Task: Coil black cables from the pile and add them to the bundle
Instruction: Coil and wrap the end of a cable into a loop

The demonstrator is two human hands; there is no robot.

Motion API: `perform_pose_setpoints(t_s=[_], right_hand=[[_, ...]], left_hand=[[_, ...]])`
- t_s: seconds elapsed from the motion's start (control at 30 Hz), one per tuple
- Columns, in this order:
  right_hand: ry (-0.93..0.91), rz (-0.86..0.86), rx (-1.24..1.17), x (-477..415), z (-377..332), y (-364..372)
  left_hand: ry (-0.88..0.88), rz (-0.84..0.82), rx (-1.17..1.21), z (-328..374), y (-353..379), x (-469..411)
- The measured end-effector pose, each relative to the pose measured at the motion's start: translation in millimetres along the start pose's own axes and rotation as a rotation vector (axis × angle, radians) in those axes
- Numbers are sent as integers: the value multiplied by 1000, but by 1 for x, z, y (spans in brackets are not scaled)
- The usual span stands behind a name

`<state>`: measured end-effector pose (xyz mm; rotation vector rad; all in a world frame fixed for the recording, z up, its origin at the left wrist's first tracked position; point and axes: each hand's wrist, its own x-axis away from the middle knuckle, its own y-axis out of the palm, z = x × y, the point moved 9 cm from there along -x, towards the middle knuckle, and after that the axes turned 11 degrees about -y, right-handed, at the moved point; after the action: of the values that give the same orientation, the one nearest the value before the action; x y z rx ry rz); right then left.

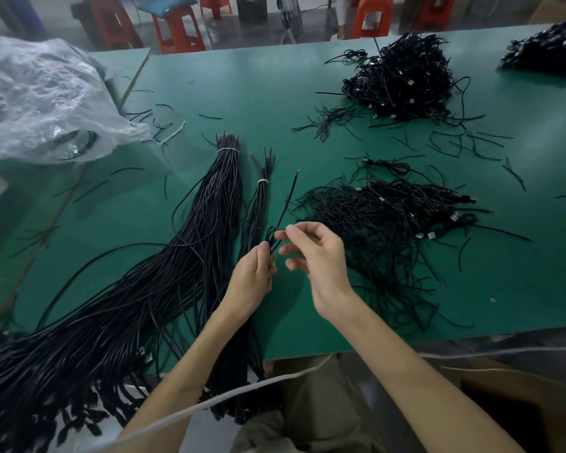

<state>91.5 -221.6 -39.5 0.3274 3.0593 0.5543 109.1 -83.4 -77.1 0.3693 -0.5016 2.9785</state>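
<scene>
A crumpled clear plastic bag (36,99) sits at the far left of the green table (275,89). Right of it, a large bundle (190,250) of black cables, bound with a white tie at its far end, runs off the near edge. Just beside that lies a small bundle (258,207), tied the same way. The left hand (252,282) grips a single black cable (286,204) above the small bundle, its free end pointing away. The right hand (317,256) pinches the same cable's loop with thumb and forefinger, the other fingers loosely curled. The pile (389,223) of loose cables lies to the right, with another heap (402,76) farther off.
</scene>
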Motion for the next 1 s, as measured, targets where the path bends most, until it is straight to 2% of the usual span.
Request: perform_pose_setpoints(t_s=[0.13,0.33,0.7,0.87,1.0], right_hand=[[-60,21,115,5,8,-8],[-157,-38,307,15,14,-9],[-202,-73,345,16,14,-9],[-107,-174,332,14,21,-10],[97,-307,109,11,25,-13]], left_hand=[[-20,-3,26,-3,0,-2],[-30,-27,100,-1,1,1],[-12,-103,180,9,3,10],[-27,-103,172,4,2,8],[-47,-114,208,0,2,6]])
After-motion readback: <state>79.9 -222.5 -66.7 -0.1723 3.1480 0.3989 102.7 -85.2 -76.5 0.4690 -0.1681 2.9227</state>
